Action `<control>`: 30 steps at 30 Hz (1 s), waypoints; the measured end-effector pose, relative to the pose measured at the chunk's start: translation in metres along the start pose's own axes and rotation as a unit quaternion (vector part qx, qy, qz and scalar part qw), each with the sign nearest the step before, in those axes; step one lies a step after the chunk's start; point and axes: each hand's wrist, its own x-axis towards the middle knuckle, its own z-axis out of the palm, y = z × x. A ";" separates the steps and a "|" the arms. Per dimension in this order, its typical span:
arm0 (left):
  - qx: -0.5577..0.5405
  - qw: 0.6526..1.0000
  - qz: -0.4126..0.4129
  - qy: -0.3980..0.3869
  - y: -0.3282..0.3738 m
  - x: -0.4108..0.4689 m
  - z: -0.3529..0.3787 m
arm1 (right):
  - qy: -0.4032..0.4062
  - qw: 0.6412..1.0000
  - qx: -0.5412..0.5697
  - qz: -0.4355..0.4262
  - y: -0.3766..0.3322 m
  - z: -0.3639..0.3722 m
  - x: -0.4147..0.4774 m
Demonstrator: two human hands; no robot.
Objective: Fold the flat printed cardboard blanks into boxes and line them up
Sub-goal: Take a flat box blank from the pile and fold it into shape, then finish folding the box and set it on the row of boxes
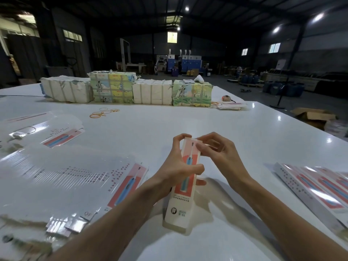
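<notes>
Your two forearms come in from the bottom edge and meet over the white tabletop (169,121).

Between them is the box (178,210): long, narrow, already squared up. Near end is white with a tooth logo and small print. Upper part is a coral and pink panel showing a blue toothbrush. It lies tilted, near end toward you and far end raised. Shadow beneath it; can't tell whether the near end touches the tabletop.

Your left hand (176,166) wraps the middle of the box from the left, thumb across the printed face, index finger stretched up to the far end. Your right hand (221,155) sits at that far end, fingers curled and pinching the top corner. The closing flap itself is hidden behind the fingers.

To your left, flat blanks (130,183) are fanned out in an overlapping spread, glossy and heavily blurred, with a second fan (65,137) farther back. To your right, finished boxes (312,187) lie side by side in a row, touching.

Loose rubber bands (102,113) lie mid-table. Strapped bundles (131,89) stand in a line along the far edge.
</notes>
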 end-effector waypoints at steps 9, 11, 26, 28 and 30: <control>-0.082 0.997 -0.011 -0.006 0.006 0.001 0.002 | -0.019 0.999 -0.030 -0.004 0.011 0.007 0.000; -0.150 0.988 -0.014 0.018 0.009 0.002 0.003 | -0.043 0.991 -0.122 -0.015 0.007 0.013 -0.003; 0.110 0.991 0.075 -0.028 -0.007 0.000 0.008 | -0.029 0.839 -0.542 0.027 -0.015 -0.055 -0.056; 0.214 0.971 0.101 -0.040 -0.013 -0.003 0.004 | -0.009 0.809 -0.584 0.070 -0.012 -0.081 -0.065; 0.239 0.965 0.093 -0.059 -0.015 -0.006 0.004 | -0.005 0.758 -0.644 0.101 -0.007 -0.102 -0.075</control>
